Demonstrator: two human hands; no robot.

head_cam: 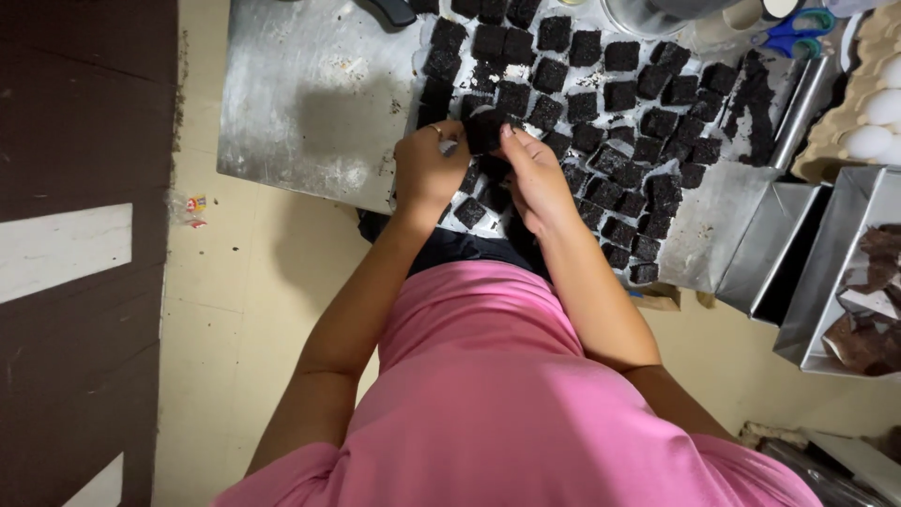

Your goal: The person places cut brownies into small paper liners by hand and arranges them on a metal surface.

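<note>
At table (310,103) front edge: both hands' fingers (511,141) hold dark cake cube (485,130), seemingly; bare steel left.

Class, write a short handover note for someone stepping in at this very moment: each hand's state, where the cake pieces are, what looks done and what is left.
Left hand and right hand: both closed on one dark cake cube, held just above the metal table.
Other cake cubes lie spread in rows over the table's right half.
Done: the cake is already cut into cubes.
Left: the rest lie untouched; blue scissors and egg tray sit at the far right.
</note>
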